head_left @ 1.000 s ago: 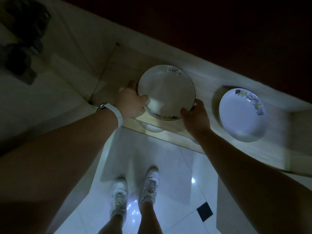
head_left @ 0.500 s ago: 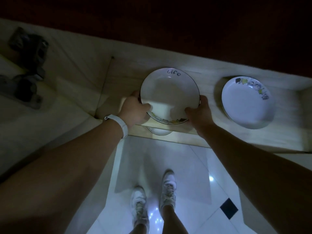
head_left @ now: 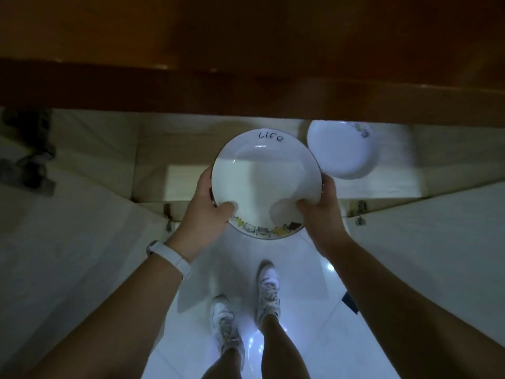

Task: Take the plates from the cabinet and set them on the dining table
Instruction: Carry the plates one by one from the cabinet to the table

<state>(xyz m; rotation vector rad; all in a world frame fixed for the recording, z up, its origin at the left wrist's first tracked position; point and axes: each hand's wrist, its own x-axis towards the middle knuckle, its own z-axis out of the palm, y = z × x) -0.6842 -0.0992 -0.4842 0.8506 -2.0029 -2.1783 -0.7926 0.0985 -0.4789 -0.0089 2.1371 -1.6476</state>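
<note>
I am gripping the "Life" plate (head_left: 266, 184) by its rim, left hand (head_left: 203, 212) and right hand (head_left: 321, 212) clasping opposite sides; a second plate (head_left: 340, 150) is sitting on the cabinet shelf (head_left: 153, 149).

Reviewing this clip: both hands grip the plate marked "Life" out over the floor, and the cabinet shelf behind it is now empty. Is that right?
Not quite. The head view shows the left hand and right hand holding the "Life" plate, but the cabinet shelf is not empty: a second white plate sits on it.
</note>
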